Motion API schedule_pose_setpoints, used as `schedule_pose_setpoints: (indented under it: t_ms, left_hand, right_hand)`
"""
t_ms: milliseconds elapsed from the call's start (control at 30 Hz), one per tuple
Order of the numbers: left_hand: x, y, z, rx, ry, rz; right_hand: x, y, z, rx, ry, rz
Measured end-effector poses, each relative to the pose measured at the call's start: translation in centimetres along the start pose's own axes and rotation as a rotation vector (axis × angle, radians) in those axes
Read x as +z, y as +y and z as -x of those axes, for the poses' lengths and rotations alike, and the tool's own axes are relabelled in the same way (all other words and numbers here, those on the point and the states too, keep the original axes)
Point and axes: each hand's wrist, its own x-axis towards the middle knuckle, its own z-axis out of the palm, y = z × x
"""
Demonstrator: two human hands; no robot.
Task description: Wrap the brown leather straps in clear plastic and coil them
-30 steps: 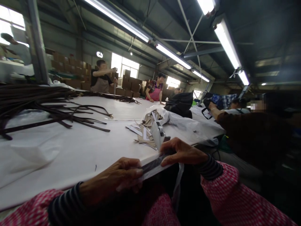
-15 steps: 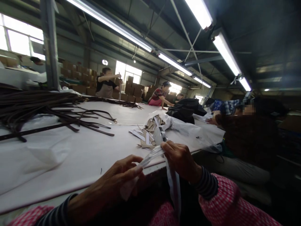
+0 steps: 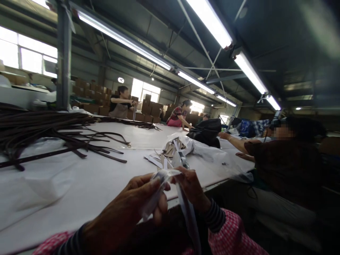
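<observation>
Both my hands are raised at the near edge of a long white table point(image 3: 87, 184). My left hand point(image 3: 130, 209) is closed round a narrow clear plastic sleeve point(image 3: 156, 193). My right hand point(image 3: 190, 186) pinches the sleeve's upper end, fingers closed. A long strip of the sleeve with something dark inside hangs down from my right hand point(image 3: 190, 219) towards my lap. Just beyond my hands lies a small heap of beige and white card strips point(image 3: 166, 156) on the table.
A big pile of dark brown belts point(image 3: 39, 131) covers the table's left side. White plastic bags point(image 3: 209, 148) and a black bag point(image 3: 205, 129) lie at right. A seated person in brown point(image 3: 287, 159) works at my right; others stand at the far end among cardboard boxes point(image 3: 148, 106).
My hands have come up and closer together. The sleeve, held flat between them a second ago, now bends over my left fingers and hangs down from my right hand. The view tilted up.
</observation>
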Motion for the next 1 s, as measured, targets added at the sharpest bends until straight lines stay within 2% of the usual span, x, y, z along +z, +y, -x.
schedule_pose_setpoints:
  t_ms: [67, 133, 233, 300, 367, 433, 533, 600, 667, 767, 833, 933, 1000]
  left_hand:
    - [0.4, 2.0, -0.9, 0.104, 0.025, -0.029]
    - [0.3, 2.8, -2.0, 0.197, 0.124, -0.118]
    - [-1.4, 1.9, -3.3, 0.331, 0.345, -0.368]
    - [-3.3, 0.5, -3.5, 0.42, 0.397, -0.628]
    - [-5.4, -1.0, -3.1, 0.525, 0.315, -0.98]
    - [-7.0, -2.0, -2.4, 0.629, 0.159, -1.322]
    - [-7.9, -2.7, -0.8, 0.666, -0.067, -1.584]
    - [-7.8, -2.9, 0.4, 0.566, -0.16, -1.576]
    - [-7.8, -2.9, 1.7, 0.425, -0.174, -1.516]
    - [-7.9, -2.4, 3.3, 0.347, -0.229, -1.452]
    - [-7.7, -1.8, 3.8, 0.295, -0.252, -1.336]
    - [-6.6, -0.4, 3.8, 0.041, -0.09, -0.995]
    - [-5.6, 0.4, 3.3, -0.084, 0.012, -0.754]
  right_hand:
    - [3.3, -0.2, 0.9, 0.161, -0.082, -0.232]
    - [6.4, -0.6, 2.3, 0.297, -0.154, -0.413]
    - [9.0, -0.8, 4.5, 0.461, -0.258, -0.578]
    - [9.0, -0.8, 5.5, 0.515, -0.327, -0.587]
    - [7.8, -1.0, 6.1, 0.526, -0.384, -0.537]
    - [6.0, -1.3, 6.3, 0.534, -0.426, -0.497]
    - [2.9, -2.1, 6.1, 0.581, -0.466, -0.502]
    - [0.9, -2.7, 5.4, 0.612, -0.452, -0.461]
    - [-1.0, -3.3, 4.1, 0.6, -0.42, -0.368]
    - [-2.9, -3.6, 1.4, 0.488, -0.417, -0.257]
    - [-3.3, -3.4, -0.7, 0.394, -0.436, -0.221]
    - [-2.3, -2.4, -3.2, 0.284, -0.464, -0.242]
    - [-0.6, -1.7, -4.1, 0.219, -0.436, -0.268]
